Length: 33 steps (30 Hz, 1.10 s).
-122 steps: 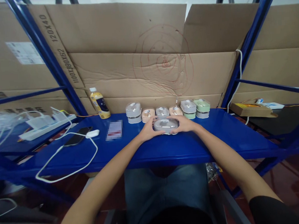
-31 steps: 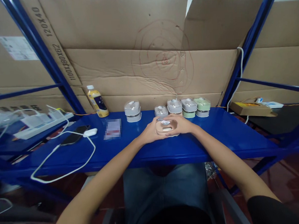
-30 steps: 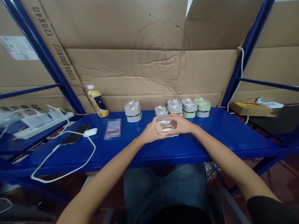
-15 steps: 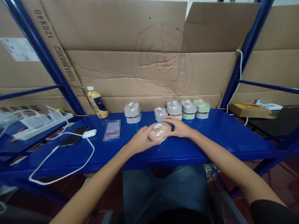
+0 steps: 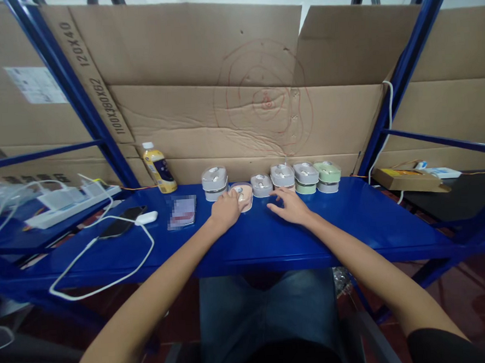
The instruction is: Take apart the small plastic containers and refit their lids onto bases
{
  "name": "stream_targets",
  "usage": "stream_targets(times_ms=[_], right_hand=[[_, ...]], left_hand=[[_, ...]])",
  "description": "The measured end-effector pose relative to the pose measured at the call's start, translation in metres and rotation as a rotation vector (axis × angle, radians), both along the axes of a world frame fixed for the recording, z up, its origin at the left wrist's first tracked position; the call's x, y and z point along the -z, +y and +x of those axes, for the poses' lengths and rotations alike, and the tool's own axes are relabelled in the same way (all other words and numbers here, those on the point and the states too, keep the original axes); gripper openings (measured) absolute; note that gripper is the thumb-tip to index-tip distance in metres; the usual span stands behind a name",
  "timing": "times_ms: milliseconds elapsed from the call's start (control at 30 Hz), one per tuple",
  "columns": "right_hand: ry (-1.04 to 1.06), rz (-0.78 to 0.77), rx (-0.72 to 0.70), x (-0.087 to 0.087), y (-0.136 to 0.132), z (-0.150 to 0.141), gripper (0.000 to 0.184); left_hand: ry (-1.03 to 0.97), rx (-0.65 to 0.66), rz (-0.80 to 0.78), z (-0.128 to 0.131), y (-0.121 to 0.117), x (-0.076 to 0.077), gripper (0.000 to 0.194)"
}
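Observation:
My left hand (image 5: 225, 210) grips a pink lidded food container (image 5: 244, 194) from its left side; the container stands on the blue table, and the hand covers part of it. My right hand (image 5: 290, 206) is above the table to the right, fingers apart and holding nothing. Behind the right hand, a grey-lidded container with a pink base (image 5: 282, 173) is partly covered by its fingers. A single grey container (image 5: 261, 185) sits between the two hands, further back. Directly left of the pink one is a stacked grey container (image 5: 215, 179).
A grey-and-green container (image 5: 306, 174) and a green-lidded one (image 5: 328, 172) stand at the back right. On the left are a yellow drink bottle (image 5: 159, 169), a blurred flat packet (image 5: 182, 212), a dark phone (image 5: 122, 223) and a white cable (image 5: 105, 295). Cardboard (image 5: 173, 120) walls the back.
The pink container has moved back and left into the row, between the grey ones. My right hand has let go of it; my left hand still holds it.

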State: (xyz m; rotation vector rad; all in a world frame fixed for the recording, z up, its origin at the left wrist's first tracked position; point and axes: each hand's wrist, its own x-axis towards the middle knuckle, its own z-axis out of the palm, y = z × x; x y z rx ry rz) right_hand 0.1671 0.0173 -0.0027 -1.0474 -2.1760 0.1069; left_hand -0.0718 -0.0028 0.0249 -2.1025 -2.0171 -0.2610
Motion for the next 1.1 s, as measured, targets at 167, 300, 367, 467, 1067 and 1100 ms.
stream_targets(times_ms=[167, 300, 367, 467, 1067, 1100], right_hand=[[0.020, 0.014, -0.022, -0.002, 0.002, 0.001, 0.029], [-0.011, 0.011, -0.014, -0.003, 0.001, 0.000, 0.030], [-0.020, 0.007, -0.011, -0.003, 0.001, 0.001, 0.030], [-0.017, -0.001, -0.012, -0.004, 0.001, 0.001, 0.029], [-0.031, -0.029, 0.009, -0.003, 0.002, 0.002, 0.027], [-0.034, -0.032, 0.009, -0.003, 0.002, 0.002, 0.027]], left_hand=[[-0.101, -0.016, -0.072, -0.006, 0.041, 0.002, 0.058], [-0.166, -0.014, -0.040, -0.009, 0.052, 0.011, 0.057], [-0.170, -0.029, 0.005, -0.006, 0.053, 0.013, 0.062], [-0.170, -0.092, 0.057, 0.006, 0.056, 0.011, 0.072], [-0.266, -0.209, 0.059, 0.024, 0.075, 0.010, 0.065], [-0.267, -0.205, 0.057, 0.024, 0.076, 0.009, 0.065]])
